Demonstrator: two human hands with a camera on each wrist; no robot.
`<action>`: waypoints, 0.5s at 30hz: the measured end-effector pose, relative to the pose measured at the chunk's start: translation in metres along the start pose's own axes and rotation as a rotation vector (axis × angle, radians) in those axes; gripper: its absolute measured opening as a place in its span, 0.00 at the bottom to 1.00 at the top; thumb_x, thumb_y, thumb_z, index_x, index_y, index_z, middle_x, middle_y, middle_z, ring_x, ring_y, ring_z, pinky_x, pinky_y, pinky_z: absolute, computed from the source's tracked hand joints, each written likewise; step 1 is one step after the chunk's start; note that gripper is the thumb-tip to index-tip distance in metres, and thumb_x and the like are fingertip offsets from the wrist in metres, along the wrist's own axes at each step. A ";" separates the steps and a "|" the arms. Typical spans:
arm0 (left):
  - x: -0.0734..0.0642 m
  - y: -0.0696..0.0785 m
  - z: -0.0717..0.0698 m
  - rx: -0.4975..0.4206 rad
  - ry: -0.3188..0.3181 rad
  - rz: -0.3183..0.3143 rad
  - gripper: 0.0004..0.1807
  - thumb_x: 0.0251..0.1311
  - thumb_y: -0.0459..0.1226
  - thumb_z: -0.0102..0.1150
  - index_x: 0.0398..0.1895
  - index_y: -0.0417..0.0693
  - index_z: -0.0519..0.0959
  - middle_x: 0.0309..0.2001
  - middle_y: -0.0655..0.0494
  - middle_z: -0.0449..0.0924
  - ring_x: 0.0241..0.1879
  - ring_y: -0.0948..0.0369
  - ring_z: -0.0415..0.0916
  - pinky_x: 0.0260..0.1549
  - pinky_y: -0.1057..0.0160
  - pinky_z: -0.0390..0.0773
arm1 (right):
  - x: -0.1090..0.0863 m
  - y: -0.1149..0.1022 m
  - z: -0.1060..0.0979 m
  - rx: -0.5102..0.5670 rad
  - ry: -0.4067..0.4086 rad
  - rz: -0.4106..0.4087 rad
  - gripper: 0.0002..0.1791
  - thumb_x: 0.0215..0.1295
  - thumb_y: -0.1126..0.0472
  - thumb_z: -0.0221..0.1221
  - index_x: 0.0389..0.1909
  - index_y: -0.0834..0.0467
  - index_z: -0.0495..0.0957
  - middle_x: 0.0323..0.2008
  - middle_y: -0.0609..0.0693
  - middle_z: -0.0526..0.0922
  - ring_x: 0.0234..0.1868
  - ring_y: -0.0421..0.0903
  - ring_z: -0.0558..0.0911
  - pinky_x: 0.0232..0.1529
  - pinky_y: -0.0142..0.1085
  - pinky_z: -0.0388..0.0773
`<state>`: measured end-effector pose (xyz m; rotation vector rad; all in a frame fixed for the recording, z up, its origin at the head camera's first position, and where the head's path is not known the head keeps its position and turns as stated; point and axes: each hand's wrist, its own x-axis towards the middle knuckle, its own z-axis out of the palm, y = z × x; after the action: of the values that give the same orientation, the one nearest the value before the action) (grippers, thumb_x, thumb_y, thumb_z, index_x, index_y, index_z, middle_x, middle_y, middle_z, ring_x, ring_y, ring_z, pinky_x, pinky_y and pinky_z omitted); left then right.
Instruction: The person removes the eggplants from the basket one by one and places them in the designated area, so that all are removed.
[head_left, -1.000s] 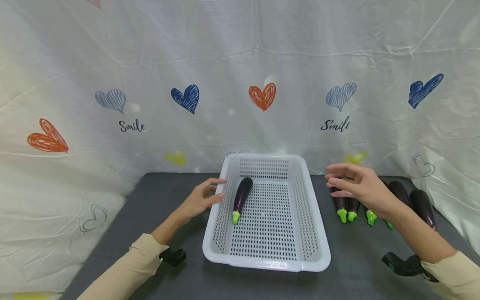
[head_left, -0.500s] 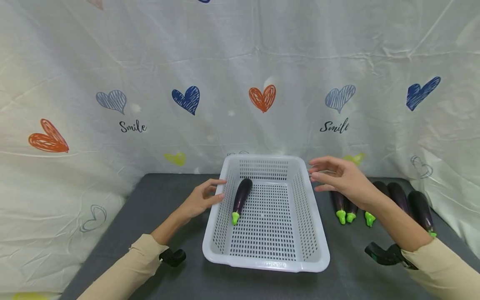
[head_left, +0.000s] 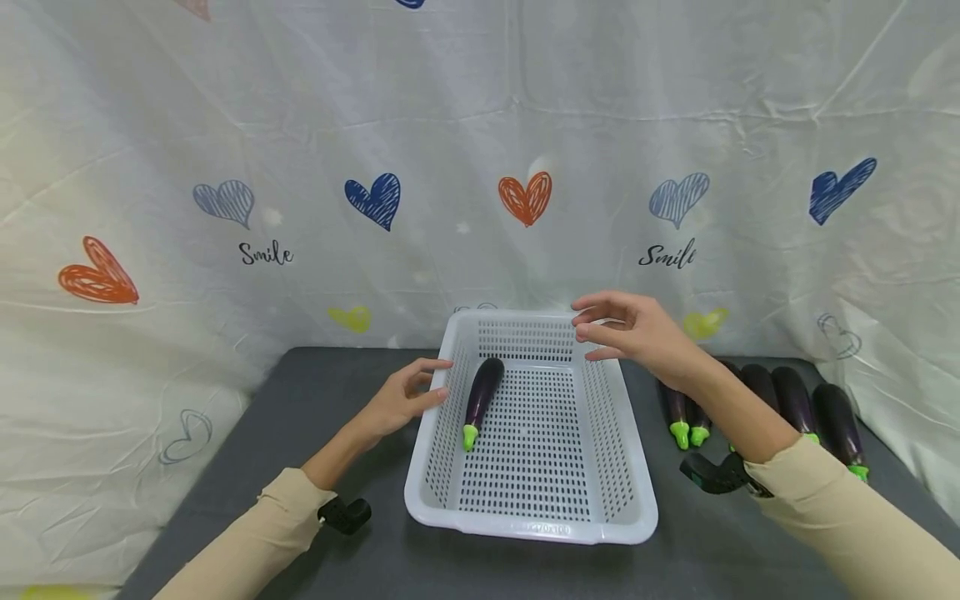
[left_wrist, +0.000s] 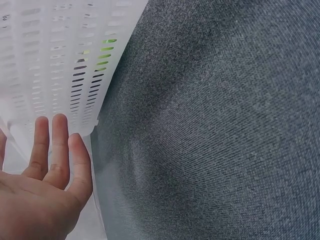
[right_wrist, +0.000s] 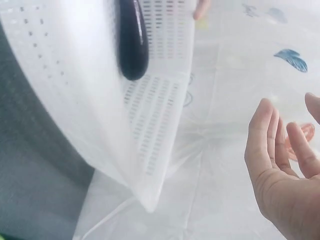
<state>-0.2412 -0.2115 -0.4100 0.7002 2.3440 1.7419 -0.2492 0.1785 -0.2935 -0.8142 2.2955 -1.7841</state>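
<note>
A white perforated plastic basket (head_left: 525,517) stands on the dark table, with one dark purple eggplant (head_left: 483,396) lying near its left wall, green stem end toward me. My left hand (head_left: 405,396) rests at the basket's left rim. In the left wrist view the fingers (left_wrist: 60,145) of that hand are extended along the outside of the slotted wall. Over the far right corner of the basket hovers my right hand (head_left: 630,333), its fingers spread and loosely bent around nothing. The right wrist view shows this empty right hand (right_wrist: 285,170) apart from the basket.
Several more eggplants (head_left: 795,400) lie side by side on the right of the table, some partly hidden by the right forearm. A white curtain (head_left: 450,125) printed with hearts and the word "Smile" hangs behind the dark tabletop (head_left: 352,367).
My right hand has moved left, from above the eggplants on the table to above the basket's far right corner. The left hand and the eggplant in the basket stay in place.
</note>
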 end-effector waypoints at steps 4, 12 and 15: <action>0.000 0.000 0.000 0.000 0.003 -0.005 0.28 0.74 0.35 0.59 0.74 0.44 0.66 0.59 0.34 0.73 0.51 0.44 0.80 0.45 0.49 0.83 | 0.013 0.001 0.010 0.021 -0.009 0.009 0.25 0.69 0.63 0.66 0.64 0.64 0.74 0.56 0.63 0.77 0.55 0.61 0.80 0.46 0.50 0.83; -0.001 0.002 0.000 0.003 0.011 -0.031 0.28 0.73 0.38 0.60 0.74 0.50 0.67 0.59 0.38 0.73 0.52 0.46 0.80 0.47 0.49 0.82 | 0.037 0.009 0.027 0.094 -0.020 0.050 0.23 0.70 0.65 0.65 0.63 0.65 0.74 0.56 0.66 0.76 0.53 0.57 0.81 0.48 0.52 0.82; -0.001 0.001 0.000 0.005 0.010 -0.030 0.28 0.73 0.38 0.60 0.74 0.50 0.67 0.60 0.38 0.73 0.52 0.46 0.80 0.47 0.48 0.82 | 0.045 0.011 0.032 0.115 -0.015 0.069 0.22 0.70 0.66 0.65 0.63 0.66 0.74 0.55 0.66 0.76 0.54 0.58 0.81 0.48 0.52 0.82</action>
<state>-0.2402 -0.2113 -0.4088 0.6546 2.3536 1.7323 -0.2778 0.1313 -0.3026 -0.7183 2.1614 -1.8535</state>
